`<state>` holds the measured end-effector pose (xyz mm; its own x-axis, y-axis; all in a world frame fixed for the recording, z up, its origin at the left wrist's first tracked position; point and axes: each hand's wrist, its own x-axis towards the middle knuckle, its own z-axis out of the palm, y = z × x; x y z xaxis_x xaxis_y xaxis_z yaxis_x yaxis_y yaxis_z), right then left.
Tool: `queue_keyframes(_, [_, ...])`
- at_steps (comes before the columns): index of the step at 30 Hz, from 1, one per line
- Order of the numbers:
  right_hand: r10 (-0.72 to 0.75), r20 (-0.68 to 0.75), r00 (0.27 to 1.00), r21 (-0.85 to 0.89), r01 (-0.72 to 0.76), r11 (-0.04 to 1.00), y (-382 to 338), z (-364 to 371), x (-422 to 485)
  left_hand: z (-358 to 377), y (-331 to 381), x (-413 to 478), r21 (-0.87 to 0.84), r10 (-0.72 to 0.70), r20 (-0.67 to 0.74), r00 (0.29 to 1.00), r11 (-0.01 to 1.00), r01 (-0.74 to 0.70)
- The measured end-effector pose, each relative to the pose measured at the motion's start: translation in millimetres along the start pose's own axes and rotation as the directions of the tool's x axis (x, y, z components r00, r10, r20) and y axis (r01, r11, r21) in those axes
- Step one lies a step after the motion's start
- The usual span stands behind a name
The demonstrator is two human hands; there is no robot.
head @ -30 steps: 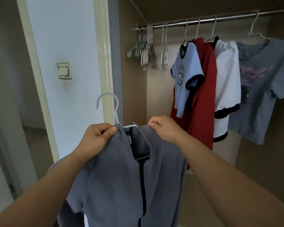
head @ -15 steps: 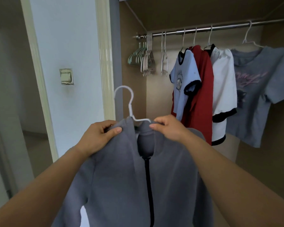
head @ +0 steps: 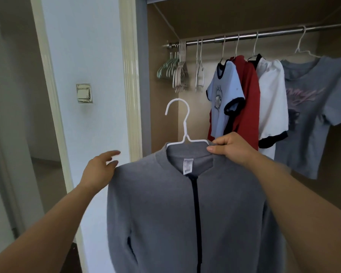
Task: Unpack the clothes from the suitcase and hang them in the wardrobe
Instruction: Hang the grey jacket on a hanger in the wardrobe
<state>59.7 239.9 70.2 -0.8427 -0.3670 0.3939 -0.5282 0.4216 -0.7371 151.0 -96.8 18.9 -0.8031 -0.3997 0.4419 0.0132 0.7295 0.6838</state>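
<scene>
Pinching grey jacket (head: 185, 203) collar: right hand (head: 229, 147); left hand (head: 100, 170) slack-fingered beside shoulder.

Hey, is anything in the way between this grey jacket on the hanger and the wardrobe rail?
Nothing visible blocks it. The jacket hangs on its hanger, gripped by the right hand, below the rail. The rail is bare between the white shirt and the grey T-shirt.

No text is legible (neck label (head: 187, 166) and T-shirt script (head: 301, 97) too blurred).
</scene>
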Motion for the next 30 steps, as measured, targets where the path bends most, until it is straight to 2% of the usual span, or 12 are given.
queue_keyframes(2, [0.004,-0.003,1.0,0.003,-0.004,1.0,-0.5,6.6,-0.2,9.3,12.7,-3.5,-0.02,0.028,0.0,1.0,0.999,-0.028])
queue_keyframes(6, [0.045,0.039,0.998,0.006,-0.045,0.999,-2.8,17.1,-2.0,29.7,35.3,-11.6,0.038,0.252,0.168,0.953,0.964,-0.261])
queue_keyframes(9, [0.075,0.08,0.994,0.001,-0.076,0.997,-7.9,24.3,-5.8,42.2,50.5,-12.5,0.027,0.353,0.161,0.922,0.932,-0.362])
queue_keyframes(12, [0.133,0.02,0.991,0.013,-0.133,0.991,-6.5,24.1,-7.7,46.5,56.1,-10.4,-0.051,0.409,0.12,0.904,0.912,-0.406])
queue_keyframes(17, [0.096,-0.114,0.989,-0.108,-0.108,0.988,-11.6,19.3,-3.6,47.9,64.6,-13.2,-0.086,0.486,0.21,0.848,0.873,-0.479])
queue_keyframes(19, [0.17,-0.055,0.984,-0.184,-0.178,0.967,-9.5,16.2,-6.2,46.1,63.5,-10.4,-0.095,0.477,0.197,0.857,0.879,-0.468])
queue_keyframes(22, [0.244,-0.059,0.968,-0.231,-0.251,0.94,4.3,1.1,-15.9,37.2,47.9,-0.2,-0.064,0.415,0.136,0.9,0.91,-0.41])
queue_keyframes(26, [0.206,-0.082,0.975,-0.175,-0.218,0.96,17.9,-12.9,-27.9,22.9,27.2,7.2,-0.1,0.34,0.066,0.938,0.938,-0.333])
queue_keyframes(30, [0.093,-0.039,0.995,-0.127,-0.097,0.987,8.9,-5.3,-27.8,18.7,22.3,10.1,-0.148,0.31,0.067,0.948,0.943,-0.298])
